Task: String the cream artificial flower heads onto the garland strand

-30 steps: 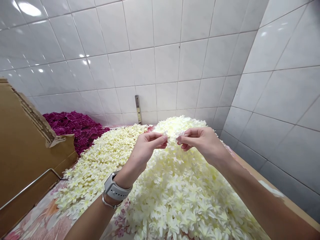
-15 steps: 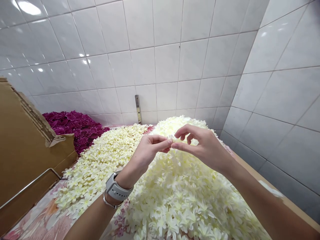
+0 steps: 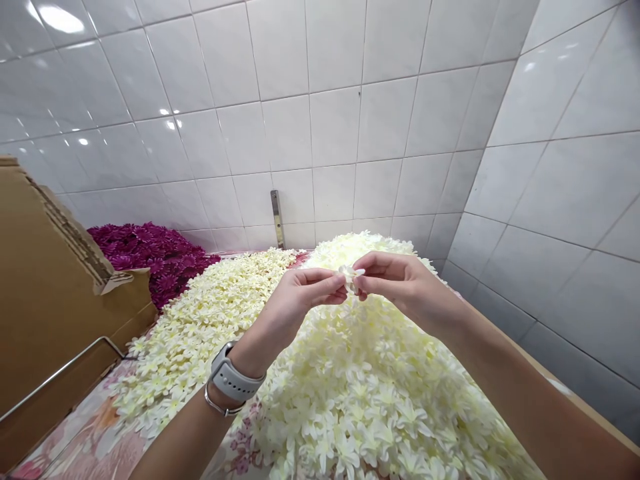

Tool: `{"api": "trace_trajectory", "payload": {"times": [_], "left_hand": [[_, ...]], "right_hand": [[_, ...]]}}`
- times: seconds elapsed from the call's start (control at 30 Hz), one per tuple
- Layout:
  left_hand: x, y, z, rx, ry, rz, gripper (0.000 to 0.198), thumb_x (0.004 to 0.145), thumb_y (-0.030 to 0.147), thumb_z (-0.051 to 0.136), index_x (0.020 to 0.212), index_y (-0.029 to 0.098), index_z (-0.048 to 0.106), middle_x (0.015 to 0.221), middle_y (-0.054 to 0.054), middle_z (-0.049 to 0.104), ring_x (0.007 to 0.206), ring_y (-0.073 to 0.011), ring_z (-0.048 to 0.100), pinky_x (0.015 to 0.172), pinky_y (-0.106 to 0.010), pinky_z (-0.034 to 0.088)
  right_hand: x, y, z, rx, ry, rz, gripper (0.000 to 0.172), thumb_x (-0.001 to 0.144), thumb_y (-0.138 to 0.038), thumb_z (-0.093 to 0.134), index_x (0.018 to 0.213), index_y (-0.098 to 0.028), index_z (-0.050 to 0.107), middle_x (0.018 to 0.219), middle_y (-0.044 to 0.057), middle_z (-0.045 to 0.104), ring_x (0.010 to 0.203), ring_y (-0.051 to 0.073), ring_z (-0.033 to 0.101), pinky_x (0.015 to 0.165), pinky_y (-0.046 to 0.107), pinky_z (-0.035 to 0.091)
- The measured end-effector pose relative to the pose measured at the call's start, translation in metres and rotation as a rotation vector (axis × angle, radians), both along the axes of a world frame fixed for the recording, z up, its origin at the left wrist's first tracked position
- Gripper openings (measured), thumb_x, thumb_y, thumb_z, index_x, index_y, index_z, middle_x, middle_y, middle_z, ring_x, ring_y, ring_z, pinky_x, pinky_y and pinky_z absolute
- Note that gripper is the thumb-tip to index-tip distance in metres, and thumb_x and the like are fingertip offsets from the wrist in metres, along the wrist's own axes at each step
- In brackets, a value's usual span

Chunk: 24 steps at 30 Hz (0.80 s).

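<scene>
Pinching white flower (image 3: 350, 273), left fingers (image 3: 330, 285) and right fingers (image 3: 376, 285) nearly closed, over heap (image 3: 370, 393), open air before wall (image 3: 335, 127)

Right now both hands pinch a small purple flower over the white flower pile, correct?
Wrong colour: the head view shows the small flower is white. Left hand and right hand do pinch it over the white flower pile.

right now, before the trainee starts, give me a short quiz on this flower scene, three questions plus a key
1. Is the watch worn on the person's left or right?
2. True or false: in the picture, the purple flowers lie left of the metal strip.
3. The left hand and right hand meet at a small piece. Its colour is: a) purple, b) white, c) brown.

Key: 1. left; 2. true; 3. b
</scene>
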<state>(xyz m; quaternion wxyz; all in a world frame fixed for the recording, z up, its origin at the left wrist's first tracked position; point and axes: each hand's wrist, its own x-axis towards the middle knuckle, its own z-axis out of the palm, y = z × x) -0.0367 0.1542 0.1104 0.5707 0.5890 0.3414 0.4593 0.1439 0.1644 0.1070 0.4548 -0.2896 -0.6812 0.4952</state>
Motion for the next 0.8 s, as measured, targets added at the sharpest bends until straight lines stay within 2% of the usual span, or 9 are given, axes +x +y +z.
{"api": "trace_trajectory", "payload": {"times": [0.13, 0.27, 0.37, 0.5, 0.67, 0.8], "left_hand": [[0.002, -0.001, 0.001, 0.023, 0.021, 0.048, 0.017, 0.069, 0.032, 0.07, 0.066, 0.016, 0.07, 0.067, -0.001, 0.064, 0.068, -0.0106, 0.057, 0.073, -0.024, 0.045], [0.007, -0.004, -0.001, 0.151, 0.094, 0.203, 0.016, 0.066, 0.03, 0.071, 0.065, 0.014, 0.068, 0.064, -0.001, 0.063, 0.065, -0.0118, 0.056, 0.066, -0.025, 0.045], [0.01, -0.006, -0.003, 0.218, 0.143, 0.283, 0.015, 0.067, 0.028, 0.07, 0.064, 0.014, 0.067, 0.063, -0.001, 0.063, 0.063, -0.0123, 0.056, 0.063, -0.025, 0.044], [0.008, -0.004, -0.004, 0.24, 0.14, 0.325, 0.017, 0.067, 0.032, 0.07, 0.067, 0.015, 0.067, 0.065, -0.002, 0.063, 0.064, -0.013, 0.056, 0.065, -0.025, 0.045], [0.004, -0.003, -0.002, 0.227, 0.143, 0.347, 0.02, 0.066, 0.035, 0.071, 0.069, 0.015, 0.068, 0.068, -0.002, 0.064, 0.067, -0.0136, 0.056, 0.068, -0.026, 0.045], [0.004, -0.003, -0.002, 0.219, 0.13, 0.352, 0.02, 0.065, 0.035, 0.072, 0.067, 0.015, 0.067, 0.066, -0.001, 0.063, 0.066, -0.0128, 0.056, 0.067, -0.026, 0.045]], "right_hand": [[-0.002, -0.001, 0.0, -0.004, -0.01, -0.009, 0.013, 0.074, -0.028, 0.065, 0.079, -0.017, 0.061, 0.075, 0.002, 0.059, 0.072, 0.013, 0.057, 0.073, 0.028, 0.047], [-0.007, -0.006, -0.001, 0.004, -0.067, -0.086, 0.024, 0.066, -0.029, 0.072, 0.084, -0.018, 0.06, 0.081, 0.002, 0.062, 0.076, 0.015, 0.06, 0.071, 0.028, 0.049], [-0.01, -0.009, 0.0, 0.054, -0.088, -0.159, 0.02, 0.067, -0.029, 0.071, 0.08, -0.017, 0.062, 0.078, 0.003, 0.063, 0.073, 0.015, 0.061, 0.068, 0.028, 0.05], [-0.008, -0.008, 0.002, 0.042, -0.041, -0.24, 0.017, 0.072, -0.029, 0.064, 0.081, -0.015, 0.069, 0.07, 0.003, 0.065, 0.067, 0.014, 0.061, 0.068, 0.028, 0.052], [-0.007, -0.004, 0.002, -0.064, -0.015, -0.305, 0.02, 0.061, -0.032, 0.073, 0.067, -0.013, 0.069, 0.073, 0.006, 0.066, 0.057, 0.012, 0.06, 0.059, 0.025, 0.053], [-0.005, 0.001, -0.002, -0.101, -0.009, -0.364, 0.031, 0.052, -0.036, 0.08, 0.055, -0.013, 0.06, 0.056, 0.002, 0.06, 0.05, 0.011, 0.056, 0.05, 0.022, 0.049]]}}
